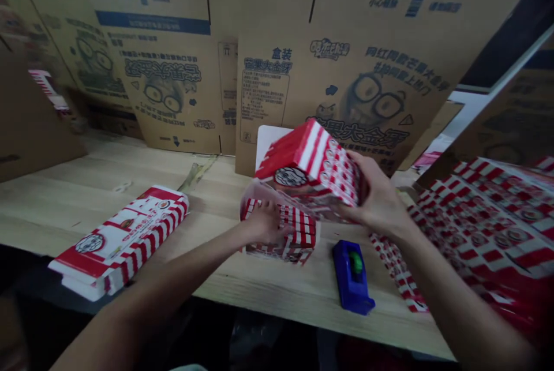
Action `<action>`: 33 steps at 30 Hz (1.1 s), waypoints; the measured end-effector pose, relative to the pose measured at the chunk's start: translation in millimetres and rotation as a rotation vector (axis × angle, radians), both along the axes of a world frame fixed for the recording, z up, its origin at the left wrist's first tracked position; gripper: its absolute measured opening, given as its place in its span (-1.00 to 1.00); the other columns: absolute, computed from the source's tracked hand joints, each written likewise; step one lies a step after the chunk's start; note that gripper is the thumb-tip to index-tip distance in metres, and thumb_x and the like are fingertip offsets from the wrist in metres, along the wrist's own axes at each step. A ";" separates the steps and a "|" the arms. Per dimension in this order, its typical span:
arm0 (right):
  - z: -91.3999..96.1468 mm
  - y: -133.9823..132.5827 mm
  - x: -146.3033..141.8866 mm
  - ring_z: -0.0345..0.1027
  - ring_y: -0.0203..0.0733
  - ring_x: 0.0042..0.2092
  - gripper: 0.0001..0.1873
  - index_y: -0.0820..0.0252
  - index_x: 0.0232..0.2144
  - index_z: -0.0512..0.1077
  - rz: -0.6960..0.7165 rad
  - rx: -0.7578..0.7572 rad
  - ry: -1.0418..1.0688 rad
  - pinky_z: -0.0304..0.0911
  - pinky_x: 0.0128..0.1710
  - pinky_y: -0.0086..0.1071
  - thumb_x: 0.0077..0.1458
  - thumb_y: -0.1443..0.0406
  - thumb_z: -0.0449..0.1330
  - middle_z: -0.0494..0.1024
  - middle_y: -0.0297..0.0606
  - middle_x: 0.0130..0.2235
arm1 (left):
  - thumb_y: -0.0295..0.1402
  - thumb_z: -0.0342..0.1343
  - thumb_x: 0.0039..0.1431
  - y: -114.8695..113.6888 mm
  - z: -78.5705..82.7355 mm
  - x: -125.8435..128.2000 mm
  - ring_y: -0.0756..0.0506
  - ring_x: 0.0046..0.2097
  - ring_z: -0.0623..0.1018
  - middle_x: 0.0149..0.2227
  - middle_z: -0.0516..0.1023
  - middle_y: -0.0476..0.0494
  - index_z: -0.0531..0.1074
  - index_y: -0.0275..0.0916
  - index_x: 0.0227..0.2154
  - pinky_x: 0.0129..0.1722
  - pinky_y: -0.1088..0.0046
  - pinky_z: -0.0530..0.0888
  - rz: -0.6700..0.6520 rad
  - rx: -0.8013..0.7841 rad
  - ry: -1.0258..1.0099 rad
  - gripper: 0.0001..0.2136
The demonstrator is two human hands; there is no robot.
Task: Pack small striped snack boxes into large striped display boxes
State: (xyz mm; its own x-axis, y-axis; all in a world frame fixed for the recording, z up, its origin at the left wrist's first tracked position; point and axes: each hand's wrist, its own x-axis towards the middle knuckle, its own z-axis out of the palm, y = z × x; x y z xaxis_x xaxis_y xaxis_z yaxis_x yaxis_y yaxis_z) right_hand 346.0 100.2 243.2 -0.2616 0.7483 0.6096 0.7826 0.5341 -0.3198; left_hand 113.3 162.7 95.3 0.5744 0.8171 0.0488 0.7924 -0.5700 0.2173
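Observation:
My right hand (376, 195) grips a bundle of red-and-white striped boxes (324, 166) from its right side and holds it tilted above the table. A round cartoon-face print shows on its near end. Just below and to the left, a second striped bundle (303, 238) rests on the table, with what looks like clear plastic (251, 195) around its upper left edge. My left hand (265, 222) lies on this lower bundle with its fingers curled against it; the fingertips are partly hidden. The raised bundle partly covers the lower one.
A blue tape dispenser (351, 278) with a green core sits near the front edge. Flat striped cartons (125, 238) lie stacked at left. Many striped packages (489, 238) are heaped at right. Large brown cardboard boxes (277, 30) stand along the back.

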 end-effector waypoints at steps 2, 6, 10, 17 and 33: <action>-14.7 30.2 -17.7 0.20 0.26 0.16 0.02 0.15 0.26 0.10 0.010 0.057 -0.036 0.14 0.15 0.13 -0.23 0.06 0.37 0.31 -0.01 0.16 | 0.22 -0.24 0.17 -21.7 -6.4 -0.3 -0.51 0.25 0.23 0.19 0.31 -0.60 0.31 -0.50 0.14 0.19 -0.05 0.14 0.029 0.058 0.041 -0.17; -41.3 68.1 -29.3 0.19 0.28 0.16 0.02 0.23 0.24 0.13 0.042 -0.034 -0.117 0.12 0.13 0.15 -0.27 0.13 0.36 0.31 0.07 0.17 | 0.19 -0.28 0.21 -43.2 -17.2 1.3 -0.52 0.33 0.07 0.29 0.11 -0.68 0.11 -0.61 0.25 0.25 -0.05 0.04 0.084 0.098 0.027 -0.12; -35.0 91.6 -24.4 0.22 0.18 0.17 -0.04 0.18 0.21 0.20 0.176 -0.229 -0.124 0.11 0.17 0.05 -0.30 0.21 0.37 0.35 -0.04 0.17 | 0.18 -0.29 0.22 -48.0 -16.7 1.0 -0.50 0.34 0.06 0.29 0.11 -0.68 0.15 -0.61 0.22 0.25 -0.07 0.05 0.065 0.116 -0.029 -0.14; -11.1 127.0 -33.3 0.32 0.14 0.08 -0.16 0.23 0.12 0.36 0.352 -0.640 -0.179 0.18 0.15 -0.07 -0.31 0.22 0.37 0.44 -0.13 0.11 | 0.14 -0.18 0.22 -57.5 -10.7 -0.8 -0.43 0.24 0.25 0.14 0.36 -0.57 0.40 -0.47 0.02 0.21 -0.04 0.13 0.066 0.307 -0.097 -0.30; -23.1 134.2 -37.7 0.35 0.18 0.09 -0.10 0.24 0.17 0.30 0.292 -0.775 -0.178 0.25 0.12 -0.04 -0.30 0.24 0.39 0.45 -0.10 0.12 | 0.17 -0.23 0.20 -62.6 -16.8 0.4 -0.46 0.06 0.41 -0.07 0.50 -0.59 0.47 -0.51 -0.10 0.06 -0.02 0.26 0.073 0.360 -0.126 -0.25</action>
